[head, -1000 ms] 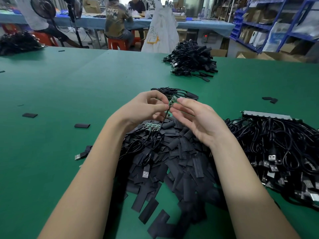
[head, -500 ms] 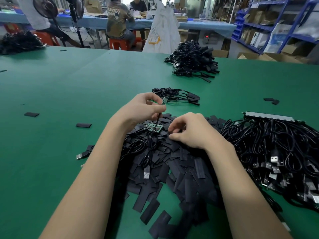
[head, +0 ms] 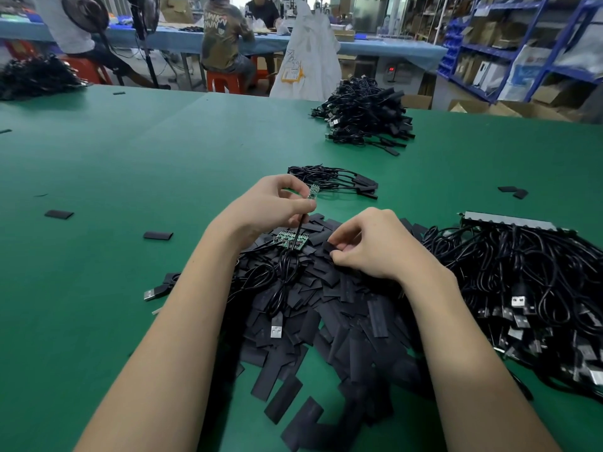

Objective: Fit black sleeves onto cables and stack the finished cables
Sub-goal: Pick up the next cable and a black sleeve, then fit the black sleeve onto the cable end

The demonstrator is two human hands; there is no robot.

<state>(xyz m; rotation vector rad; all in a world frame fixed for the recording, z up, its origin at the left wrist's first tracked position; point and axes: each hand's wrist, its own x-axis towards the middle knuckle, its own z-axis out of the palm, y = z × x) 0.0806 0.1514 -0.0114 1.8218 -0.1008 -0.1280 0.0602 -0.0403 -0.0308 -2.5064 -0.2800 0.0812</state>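
Observation:
My left hand (head: 270, 207) pinches a black cable just below its small green circuit board (head: 312, 191), which points up and away; the cable hangs down to a USB plug (head: 276, 327). My right hand (head: 368, 244) rests on the heap of flat black sleeves (head: 342, 321) and pinches one sleeve (head: 329, 247) at its fingertips. A few more green boards (head: 291, 239) lie on the heap under my left hand. Beyond the hands lies a small bundle of sleeved cables (head: 336, 181).
A large tangle of bare USB cables (head: 528, 295) lies at the right beside a grey strip (head: 509, 220). Another big cable pile (head: 365, 115) sits farther back. Loose sleeves (head: 158, 235) dot the green table (head: 130, 164). People sit at a far blue table.
My right hand has let go of the board end and dropped onto the sleeve heap, where it now pinches one sleeve. My left hand keeps holding the cable almost in place.

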